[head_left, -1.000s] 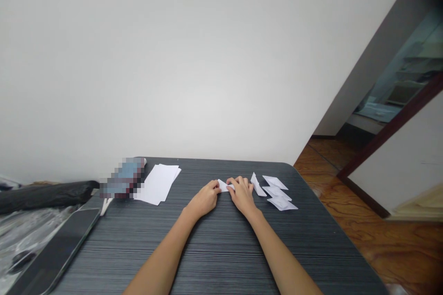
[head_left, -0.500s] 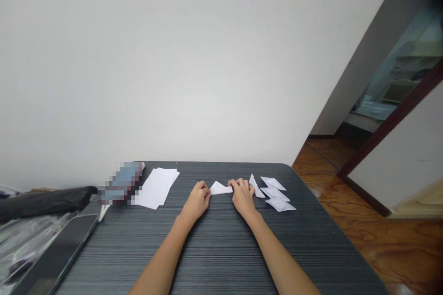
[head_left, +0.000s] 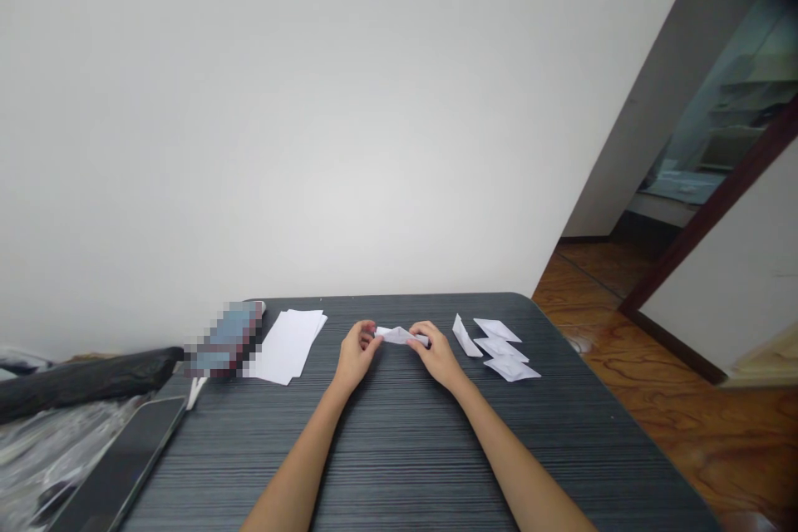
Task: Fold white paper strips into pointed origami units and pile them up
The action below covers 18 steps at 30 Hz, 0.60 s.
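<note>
A small folded white paper piece (head_left: pixel 399 336) is held just above the dark striped table (head_left: pixel 399 449), near its far edge. My left hand (head_left: pixel 355 355) pinches the piece's left end and my right hand (head_left: pixel 436 352) pinches its right end, both with fingers closed on it. To the right of my right hand lie several finished folded paper pieces (head_left: pixel 499 347) in a loose group. A stack of flat white paper sheets (head_left: pixel 288 343) lies to the left of my left hand.
A blurred-out object (head_left: pixel 225 339) sits left of the sheets. A dark phone or tablet (head_left: pixel 121 465) lies at the table's left edge, beside a black bundle (head_left: pixel 81 378) and clear plastic. The wall stands right behind the table. Wooden floor and a doorway are on the right.
The paper piece was pressed on the table between my hands; my hands moved apart along it and now hold it by its ends, slightly lifted and stretched out.
</note>
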Tool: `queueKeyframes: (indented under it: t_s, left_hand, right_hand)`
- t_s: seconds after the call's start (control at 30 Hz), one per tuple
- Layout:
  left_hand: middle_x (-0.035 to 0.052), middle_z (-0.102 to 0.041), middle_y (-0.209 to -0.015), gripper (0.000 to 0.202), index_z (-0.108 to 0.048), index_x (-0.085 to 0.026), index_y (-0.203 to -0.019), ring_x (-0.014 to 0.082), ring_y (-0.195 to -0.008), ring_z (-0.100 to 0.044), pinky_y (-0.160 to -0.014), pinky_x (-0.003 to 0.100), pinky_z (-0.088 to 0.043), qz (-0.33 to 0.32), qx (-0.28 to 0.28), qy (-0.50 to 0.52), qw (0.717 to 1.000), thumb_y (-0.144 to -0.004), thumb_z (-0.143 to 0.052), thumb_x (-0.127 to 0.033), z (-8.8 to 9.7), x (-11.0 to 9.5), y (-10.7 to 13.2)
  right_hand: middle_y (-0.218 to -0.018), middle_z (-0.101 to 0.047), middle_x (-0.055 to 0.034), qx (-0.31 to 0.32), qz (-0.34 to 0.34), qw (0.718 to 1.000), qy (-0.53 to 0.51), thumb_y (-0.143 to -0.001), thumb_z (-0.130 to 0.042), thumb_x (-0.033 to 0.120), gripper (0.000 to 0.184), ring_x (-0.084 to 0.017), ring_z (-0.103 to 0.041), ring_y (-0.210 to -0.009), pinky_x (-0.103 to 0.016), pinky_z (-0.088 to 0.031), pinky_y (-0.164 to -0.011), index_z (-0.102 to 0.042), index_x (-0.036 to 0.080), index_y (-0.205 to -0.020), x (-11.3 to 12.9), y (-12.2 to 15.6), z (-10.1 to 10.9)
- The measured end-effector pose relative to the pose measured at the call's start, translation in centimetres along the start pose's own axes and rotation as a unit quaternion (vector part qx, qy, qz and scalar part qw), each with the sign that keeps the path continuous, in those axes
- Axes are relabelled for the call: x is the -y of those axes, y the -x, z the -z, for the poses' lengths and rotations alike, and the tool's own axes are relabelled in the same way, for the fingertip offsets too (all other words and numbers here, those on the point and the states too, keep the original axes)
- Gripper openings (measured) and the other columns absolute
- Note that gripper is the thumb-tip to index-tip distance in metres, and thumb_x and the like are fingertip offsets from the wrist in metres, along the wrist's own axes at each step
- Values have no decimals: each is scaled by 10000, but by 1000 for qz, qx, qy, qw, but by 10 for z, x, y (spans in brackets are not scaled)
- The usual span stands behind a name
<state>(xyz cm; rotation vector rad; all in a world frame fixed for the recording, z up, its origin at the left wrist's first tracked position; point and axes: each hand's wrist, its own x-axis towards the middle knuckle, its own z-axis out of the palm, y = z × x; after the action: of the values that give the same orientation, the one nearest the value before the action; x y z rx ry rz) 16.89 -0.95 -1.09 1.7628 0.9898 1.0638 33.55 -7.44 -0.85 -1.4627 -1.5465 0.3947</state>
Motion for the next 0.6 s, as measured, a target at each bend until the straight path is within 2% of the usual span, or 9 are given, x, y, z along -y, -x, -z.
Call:
queueKeyframes:
  t_s: [0.1,0.2,0.33,0.43,0.5,0.6]
  left_hand:
    - [50,-584,-705,301,-505,-93,-897,71,-477,-497,-434,187,-359,73,62,139,986,-738,-496,-348,0,-6,0]
    - [81,-608,-665,316,-538,-73,-752,72,-433,-506,-385,176,-325,129,106,235,958,-737,-503,-387,0,-14,3]
    - [121,-635,-703,204,-559,-60,-733,123,-522,-587,-415,177,-386,192,110,310,925,-712,-560,-263,2,-16,4]
    - [116,-637,-672,116,-578,-46,-718,127,-553,-602,-490,184,-449,227,102,326,912,-704,-547,-157,6,-14,2]
    - [92,-627,-635,76,-586,-42,-698,103,-532,-590,-532,176,-466,227,90,331,912,-689,-545,-105,8,-13,1]
    - [62,-609,-614,51,-591,-44,-671,71,-509,-567,-543,153,-467,216,87,329,915,-674,-561,-86,11,-13,0]
  right_hand:
    - [-691,-551,-11,5,-7,996,-85,-748,-452,256,108,-138,-507,-650,-253,-379,-608,-524,176,-758,2,-2,1]
    - [-580,-516,18,16,-14,991,-132,-752,-455,255,102,-116,-489,-545,-239,-390,-560,-517,177,-777,2,-2,2]
    - [-774,-531,-23,5,11,986,-166,-727,-488,250,90,-105,-496,-578,-235,-417,-544,-530,174,-752,5,0,2]
    - [-861,-524,-35,26,14,979,-200,-711,-500,228,75,-109,-515,-625,-231,-434,-546,-520,186,-770,9,1,3]
    - [-847,-534,-21,49,-4,968,-247,-711,-497,208,234,-113,-540,-637,-238,-444,-560,-468,217,-943,11,1,6]
    - [-824,-568,-9,91,-27,940,-327,-728,-491,203,540,-125,-581,-678,-275,-457,-618,-228,259,-1197,11,1,14]
